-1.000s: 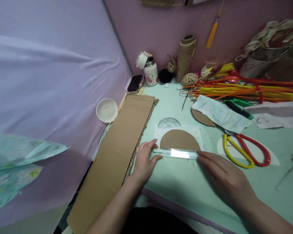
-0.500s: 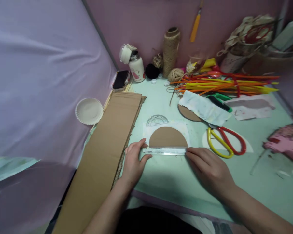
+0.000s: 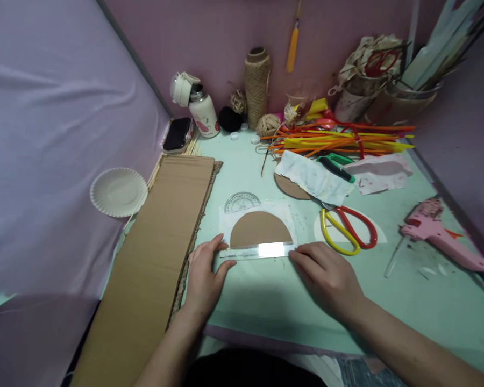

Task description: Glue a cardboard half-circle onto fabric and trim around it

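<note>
A clear plastic ruler (image 3: 262, 250) lies along the straight edge of a brown cardboard half-circle (image 3: 260, 228), which rests on a white sheet (image 3: 284, 210) on the pale green table (image 3: 266, 295). My left hand (image 3: 205, 274) pinches the ruler's left end between thumb and fingers. My right hand (image 3: 326, 277) lies palm down with its fingertips pressed on the ruler's right end. A clear protractor (image 3: 241, 202) sits just behind the white sheet.
A long cardboard strip (image 3: 157, 252) lies at the left, a paper plate (image 3: 119, 192) beside it. Red-and-yellow scissors (image 3: 347, 228) and a pink glue gun (image 3: 443, 234) lie to the right. Flask (image 3: 201, 110), twine spool (image 3: 257, 80), coloured sticks (image 3: 339, 141) and jars stand at the back.
The view has swung to the right, bringing the glue gun and the jars into sight. Both hands stay on the ruler against the half-circle; nothing was picked up or let go.
</note>
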`<act>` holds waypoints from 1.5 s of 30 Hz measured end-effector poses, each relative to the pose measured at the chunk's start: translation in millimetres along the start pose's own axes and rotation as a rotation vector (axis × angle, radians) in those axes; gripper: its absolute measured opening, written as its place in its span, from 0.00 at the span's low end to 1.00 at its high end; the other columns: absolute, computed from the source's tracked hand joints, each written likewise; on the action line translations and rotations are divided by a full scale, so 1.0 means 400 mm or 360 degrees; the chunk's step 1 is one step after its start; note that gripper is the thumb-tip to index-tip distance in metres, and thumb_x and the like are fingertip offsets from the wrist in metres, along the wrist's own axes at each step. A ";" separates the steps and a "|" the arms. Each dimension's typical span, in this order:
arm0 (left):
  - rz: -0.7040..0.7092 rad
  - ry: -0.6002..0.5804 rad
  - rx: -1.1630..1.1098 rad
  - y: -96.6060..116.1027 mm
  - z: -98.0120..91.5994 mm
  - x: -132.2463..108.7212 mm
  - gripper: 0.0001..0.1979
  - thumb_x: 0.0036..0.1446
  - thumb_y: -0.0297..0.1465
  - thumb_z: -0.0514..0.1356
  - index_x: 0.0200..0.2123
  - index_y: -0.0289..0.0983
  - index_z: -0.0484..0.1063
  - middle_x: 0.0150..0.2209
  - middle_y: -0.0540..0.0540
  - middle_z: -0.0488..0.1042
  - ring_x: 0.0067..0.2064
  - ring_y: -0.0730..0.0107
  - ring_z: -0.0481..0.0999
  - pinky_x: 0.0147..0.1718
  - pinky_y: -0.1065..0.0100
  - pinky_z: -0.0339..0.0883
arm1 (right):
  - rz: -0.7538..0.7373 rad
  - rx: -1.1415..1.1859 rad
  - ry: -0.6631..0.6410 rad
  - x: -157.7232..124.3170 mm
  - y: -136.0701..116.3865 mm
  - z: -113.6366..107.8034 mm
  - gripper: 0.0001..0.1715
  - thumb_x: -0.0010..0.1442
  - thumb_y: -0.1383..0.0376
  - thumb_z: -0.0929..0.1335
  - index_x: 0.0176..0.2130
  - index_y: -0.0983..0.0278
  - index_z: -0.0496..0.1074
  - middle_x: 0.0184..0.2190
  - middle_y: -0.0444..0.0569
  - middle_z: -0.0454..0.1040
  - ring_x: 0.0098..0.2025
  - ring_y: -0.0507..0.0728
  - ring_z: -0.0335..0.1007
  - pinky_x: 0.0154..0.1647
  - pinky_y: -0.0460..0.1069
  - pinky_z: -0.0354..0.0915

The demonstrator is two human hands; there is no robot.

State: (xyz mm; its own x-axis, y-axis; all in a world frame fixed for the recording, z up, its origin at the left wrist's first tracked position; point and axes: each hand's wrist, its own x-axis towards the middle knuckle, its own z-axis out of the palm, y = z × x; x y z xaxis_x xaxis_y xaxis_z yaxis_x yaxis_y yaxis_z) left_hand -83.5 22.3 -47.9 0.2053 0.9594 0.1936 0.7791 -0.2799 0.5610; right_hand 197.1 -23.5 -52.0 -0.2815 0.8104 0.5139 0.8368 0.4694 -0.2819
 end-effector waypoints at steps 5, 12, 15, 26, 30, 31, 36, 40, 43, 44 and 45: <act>0.0022 0.0014 0.0001 0.003 0.001 0.002 0.27 0.56 0.29 0.67 0.57 0.45 0.65 0.44 0.49 0.80 0.50 0.59 0.77 0.51 0.55 0.64 | 0.0080 -0.0028 0.0062 0.001 -0.005 0.000 0.07 0.64 0.72 0.68 0.40 0.70 0.77 0.43 0.60 0.79 0.42 0.62 0.74 0.42 0.56 0.70; 0.0031 0.0017 -0.0003 0.004 0.001 0.001 0.27 0.56 0.28 0.67 0.57 0.44 0.65 0.44 0.49 0.80 0.50 0.59 0.77 0.51 0.55 0.65 | 0.0124 0.0039 0.0065 0.007 -0.008 -0.003 0.05 0.63 0.71 0.70 0.41 0.68 0.76 0.40 0.57 0.80 0.41 0.62 0.74 0.42 0.56 0.70; 0.0015 0.0010 -0.0005 0.005 0.001 0.000 0.27 0.56 0.29 0.67 0.57 0.44 0.65 0.44 0.48 0.80 0.50 0.58 0.77 0.52 0.54 0.65 | 0.0118 0.0044 0.0070 0.006 -0.006 -0.002 0.04 0.63 0.71 0.70 0.40 0.68 0.76 0.39 0.56 0.80 0.40 0.62 0.74 0.42 0.56 0.70; -0.0006 0.0001 -0.0015 0.005 0.002 0.002 0.25 0.56 0.29 0.67 0.57 0.43 0.66 0.44 0.48 0.81 0.50 0.58 0.78 0.51 0.55 0.66 | 0.0117 0.0033 0.0085 0.004 -0.005 -0.003 0.05 0.62 0.71 0.71 0.41 0.68 0.77 0.40 0.55 0.82 0.40 0.62 0.76 0.42 0.55 0.67; -0.0007 -0.0002 -0.0014 0.006 0.002 0.002 0.26 0.56 0.28 0.67 0.57 0.44 0.66 0.44 0.48 0.81 0.51 0.58 0.77 0.51 0.55 0.66 | 0.0126 0.0020 0.0097 0.006 -0.005 -0.007 0.04 0.62 0.70 0.71 0.40 0.67 0.77 0.39 0.53 0.82 0.39 0.61 0.76 0.41 0.55 0.66; -0.0007 -0.0005 -0.0016 0.006 0.002 0.002 0.26 0.56 0.28 0.67 0.57 0.44 0.66 0.44 0.48 0.81 0.51 0.58 0.77 0.52 0.55 0.66 | 0.0128 0.0017 0.0101 0.007 -0.005 -0.007 0.04 0.62 0.70 0.71 0.40 0.67 0.77 0.39 0.53 0.82 0.39 0.61 0.76 0.41 0.55 0.65; -0.0023 -0.0010 -0.0025 0.007 0.001 0.002 0.26 0.56 0.29 0.67 0.57 0.44 0.66 0.45 0.48 0.80 0.51 0.58 0.77 0.52 0.54 0.65 | 0.0125 0.0011 0.0098 0.009 -0.005 -0.008 0.04 0.63 0.70 0.70 0.39 0.67 0.77 0.39 0.53 0.83 0.39 0.60 0.77 0.41 0.54 0.65; -0.0036 -0.0016 -0.0028 0.007 0.000 0.001 0.25 0.57 0.29 0.66 0.57 0.44 0.66 0.45 0.47 0.80 0.51 0.58 0.77 0.52 0.54 0.66 | 0.0125 -0.0005 0.0084 0.011 -0.006 -0.011 0.05 0.63 0.70 0.70 0.39 0.66 0.78 0.39 0.53 0.83 0.39 0.60 0.77 0.41 0.54 0.65; -0.0043 -0.0022 -0.0028 0.006 0.000 0.002 0.25 0.56 0.29 0.66 0.57 0.44 0.66 0.45 0.47 0.80 0.51 0.58 0.77 0.52 0.53 0.65 | 0.0130 -0.0007 0.0076 0.012 -0.007 -0.012 0.05 0.64 0.69 0.69 0.40 0.65 0.77 0.39 0.52 0.83 0.39 0.59 0.77 0.41 0.54 0.65; -0.0045 -0.0025 -0.0030 0.006 0.000 0.002 0.25 0.56 0.29 0.66 0.57 0.44 0.66 0.45 0.47 0.80 0.51 0.58 0.77 0.52 0.53 0.65 | 0.0131 -0.0008 0.0077 0.012 -0.007 -0.013 0.05 0.64 0.69 0.69 0.40 0.65 0.77 0.39 0.52 0.83 0.39 0.60 0.77 0.41 0.54 0.64; -0.0048 -0.0028 -0.0031 0.007 0.000 0.003 0.26 0.56 0.29 0.66 0.57 0.44 0.66 0.45 0.47 0.80 0.51 0.58 0.77 0.53 0.53 0.65 | 0.0132 -0.0009 0.0078 0.012 -0.007 -0.013 0.05 0.64 0.69 0.69 0.40 0.66 0.77 0.38 0.52 0.83 0.39 0.60 0.77 0.41 0.54 0.64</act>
State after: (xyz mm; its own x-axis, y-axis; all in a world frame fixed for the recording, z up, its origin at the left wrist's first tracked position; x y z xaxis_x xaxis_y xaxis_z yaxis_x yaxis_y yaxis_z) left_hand -81.2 22.6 -46.1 0.1924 0.9678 0.1623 0.7734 -0.2514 0.5820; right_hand 195.8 -22.8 -44.4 -0.1877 0.8282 0.5281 0.8589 0.3993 -0.3208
